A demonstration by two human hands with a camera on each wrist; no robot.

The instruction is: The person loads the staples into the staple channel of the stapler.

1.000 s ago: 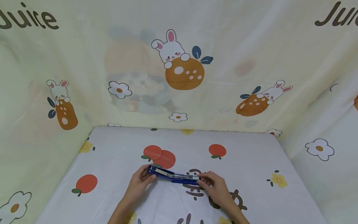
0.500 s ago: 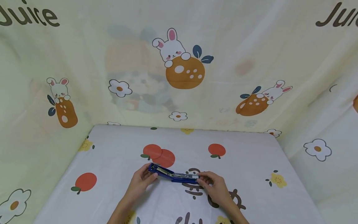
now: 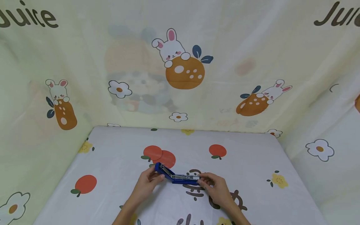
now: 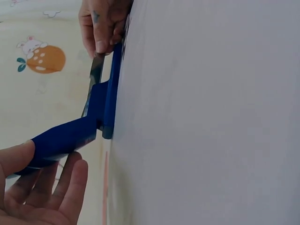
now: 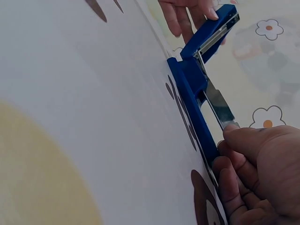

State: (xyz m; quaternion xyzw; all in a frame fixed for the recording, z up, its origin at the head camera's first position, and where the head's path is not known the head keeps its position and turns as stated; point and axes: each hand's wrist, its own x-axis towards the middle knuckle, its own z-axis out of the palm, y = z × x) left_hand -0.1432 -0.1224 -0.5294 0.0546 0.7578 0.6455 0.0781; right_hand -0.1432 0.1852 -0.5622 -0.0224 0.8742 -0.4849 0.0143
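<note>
A blue stapler [image 3: 184, 181] lies unfolded over the table, its cover swung far back from the base. My left hand [image 3: 144, 185] grips the cover's end between thumb and fingers, which the left wrist view shows closely on the blue cover [image 4: 63, 143]. At the other end, my right hand [image 3: 218, 188] pinches the stapler's metal magazine and base together. In the right wrist view the silver magazine [image 5: 219, 104] runs from the hinge to the right thumb, standing slightly apart from the blue base [image 5: 190, 101]. Whether staples are inside cannot be made out.
A white cloth printed with fruit and flowers covers the table [image 3: 244, 165]. Cream curtains [image 3: 213, 103] with rabbit prints hang at the back and on both sides. The base sits at or just above the cloth.
My left hand has moved right and slightly up, tilting the stapler's cover more steeply away from the base. The right hand has stayed nearly still with its grip unchanged.
</note>
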